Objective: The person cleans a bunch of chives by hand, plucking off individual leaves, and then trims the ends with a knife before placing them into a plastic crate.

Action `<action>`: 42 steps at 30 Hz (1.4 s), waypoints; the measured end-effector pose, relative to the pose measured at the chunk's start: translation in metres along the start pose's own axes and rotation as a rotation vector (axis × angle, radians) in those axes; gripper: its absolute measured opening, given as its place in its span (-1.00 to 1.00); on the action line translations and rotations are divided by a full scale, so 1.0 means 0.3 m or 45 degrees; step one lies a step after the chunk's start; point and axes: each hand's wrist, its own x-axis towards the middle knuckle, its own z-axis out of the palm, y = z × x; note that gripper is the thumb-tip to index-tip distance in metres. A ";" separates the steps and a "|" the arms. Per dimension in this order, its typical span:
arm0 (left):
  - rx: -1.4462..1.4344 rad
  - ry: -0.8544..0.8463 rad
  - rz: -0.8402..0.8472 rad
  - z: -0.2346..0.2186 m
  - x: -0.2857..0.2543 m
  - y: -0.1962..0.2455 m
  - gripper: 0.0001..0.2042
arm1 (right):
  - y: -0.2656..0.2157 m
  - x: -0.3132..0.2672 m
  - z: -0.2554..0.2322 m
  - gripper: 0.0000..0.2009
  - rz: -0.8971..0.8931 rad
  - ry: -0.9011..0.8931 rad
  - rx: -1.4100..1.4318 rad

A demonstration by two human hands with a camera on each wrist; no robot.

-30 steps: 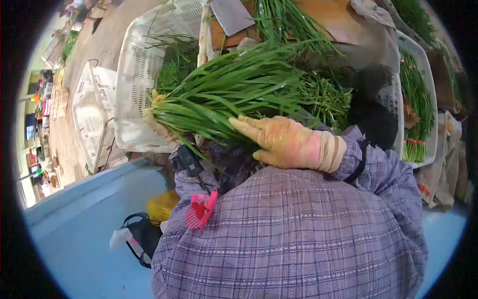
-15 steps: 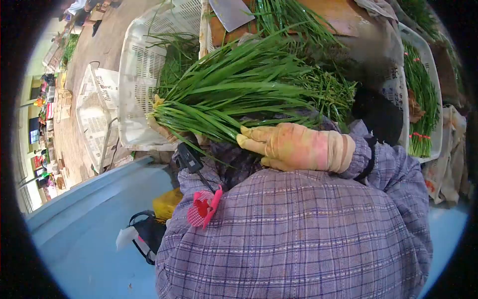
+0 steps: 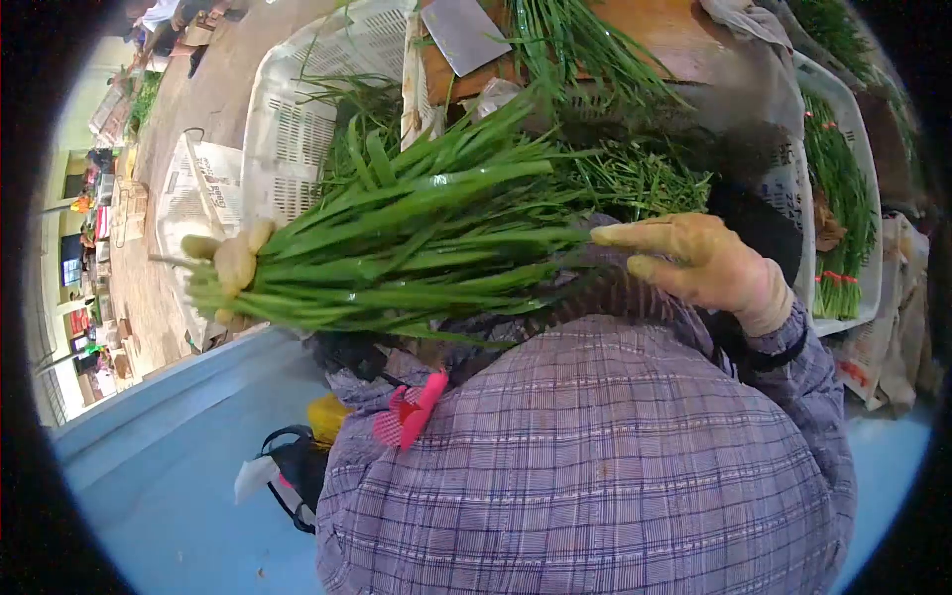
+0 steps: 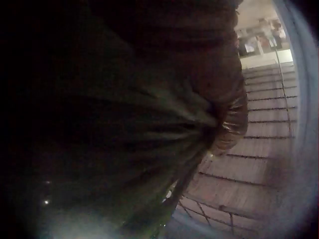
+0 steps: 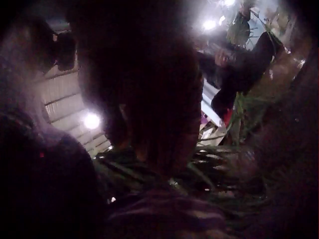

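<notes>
A large bunch of garlic chives (image 3: 416, 238) lies across the lap in the head view, its stem ends to the left and leaf tips to the right. My gloved left hand (image 3: 233, 266) grips it near the stem ends. In the dark left wrist view, the left hand (image 4: 232, 124) clasps the gathered chives (image 4: 159, 132). At the leaf tips is my gloved right hand (image 3: 704, 263), its forefinger extended toward them and its thumb apart below. The right wrist view shows the right hand (image 5: 159, 119) only as a dark shape above leaves.
White plastic crates (image 3: 288, 139) stand ahead, with loose trimmed leaves (image 3: 645, 178) inside. More chives (image 3: 575, 50) lie on a wooden board (image 3: 645, 35) beside a grey flat plate (image 3: 464, 38). Banded bunches (image 3: 838, 218) fill the right crate. A blue ledge (image 3: 188, 426) runs along the left.
My left hand, hidden under the leaves before, now shows and has swung the bunch left and toward me. The right hand has moved right, from the bunch's near side to the leaf tips.
</notes>
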 end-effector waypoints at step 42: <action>0.247 0.005 -0.500 0.450 0.475 -0.463 -0.41 | -0.087 0.121 -0.073 -0.03 -0.407 0.457 0.412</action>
